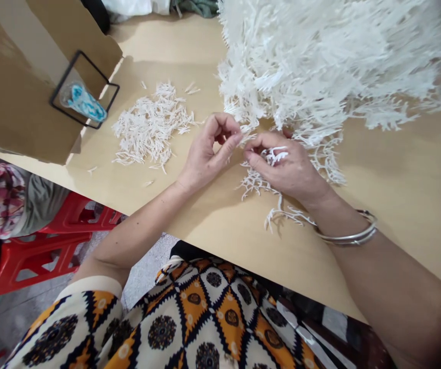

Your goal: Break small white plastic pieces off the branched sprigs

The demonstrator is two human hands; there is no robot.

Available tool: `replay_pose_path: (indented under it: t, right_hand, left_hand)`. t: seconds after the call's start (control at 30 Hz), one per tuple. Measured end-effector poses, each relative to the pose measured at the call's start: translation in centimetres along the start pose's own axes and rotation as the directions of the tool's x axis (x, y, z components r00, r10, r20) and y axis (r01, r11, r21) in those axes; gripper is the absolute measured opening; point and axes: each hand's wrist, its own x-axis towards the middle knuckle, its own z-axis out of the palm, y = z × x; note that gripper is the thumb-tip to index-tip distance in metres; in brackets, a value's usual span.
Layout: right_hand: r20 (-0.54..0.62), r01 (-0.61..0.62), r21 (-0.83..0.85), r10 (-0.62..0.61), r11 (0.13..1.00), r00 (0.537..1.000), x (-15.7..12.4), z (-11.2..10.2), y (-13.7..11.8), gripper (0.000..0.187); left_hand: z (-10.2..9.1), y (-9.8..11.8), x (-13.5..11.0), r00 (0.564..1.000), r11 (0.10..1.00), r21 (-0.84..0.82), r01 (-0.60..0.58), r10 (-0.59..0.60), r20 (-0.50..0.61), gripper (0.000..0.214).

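Observation:
Thumb and fingertip meet in a pinch on my left hand [215,143], with the end of a white twig-like sprig at their tips. My right hand [287,164] is closed around a white branching plastic sprig [276,155], part of which shows between its fingers. Both sets of fingertips are close together above the table. Below and beside my right hand lie more loose branching pieces [258,182], and one sprig [287,215] reaches toward my wrist. Left of my left hand is a small heap of short white bits [153,125].
A large mound of white branching plastic [332,61] covers the back right of the table [405,205]. At the left stand a cardboard box [24,66] and a black wire holder [85,87] with a blue-and-white item. Beyond the table edge are red stools [43,251] and a seated person.

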Motion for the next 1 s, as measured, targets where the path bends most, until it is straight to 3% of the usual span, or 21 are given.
replay_pose_path:
  t: [0.13,0.27,0.4,0.5,0.63,0.8,0.9,1.0]
  right_hand:
    - [-0.048,-0.083,0.095,0.088,0.992,0.995,-0.1,0.4,-0.7,0.029]
    - [-0.100,-0.100,0.063,0.106,0.993,0.989,-0.1,0.5,-0.9,0.018]
    - [-0.106,-0.051,-0.031,0.048,0.998,0.993,0.0,0.5,-0.9,0.006]
    - [-0.059,0.029,-0.113,-0.036,0.993,0.998,0.3,0.4,-0.8,0.009]
    - [0.074,0.074,-0.181,-0.061,0.981,0.995,0.8,0.2,-0.7,0.011]
    - [0.157,0.125,-0.220,-0.092,0.967,0.983,0.1,-0.1,-0.4,0.009]
    - [0.110,0.095,-0.188,-0.075,0.978,0.991,-0.2,-0.2,-0.1,0.008]
    - [0.038,0.055,-0.157,-0.050,0.986,0.998,-0.2,0.0,0.3,0.010]
  left_hand:
    - [0.3,0.1,-0.2,1.000,0.999,-0.020,0.030,-0.029,0.006,0.036]
    - [0.7,0.8,-0.3,0.999,0.999,-0.029,0.032,-0.031,0.032,0.039]
    - [0.6,0.6,-0.3,0.991,0.987,-0.087,0.132,-0.129,0.033,0.042]
    - [0.6,0.1,-0.3,0.976,0.962,-0.167,0.218,-0.218,0.019,0.040]
    - [0.4,-0.8,-0.3,0.952,0.922,-0.268,0.278,-0.303,-0.052,0.037]
    - [-2.1,-3.4,0.4,0.905,0.889,-0.409,0.205,-0.331,-0.265,0.047]
    - [-3.4,-4.1,0.5,0.873,0.951,-0.263,0.161,-0.262,-0.411,0.044]
    - [-3.1,-2.9,0.2,0.878,0.988,0.073,0.136,-0.086,-0.471,0.041]
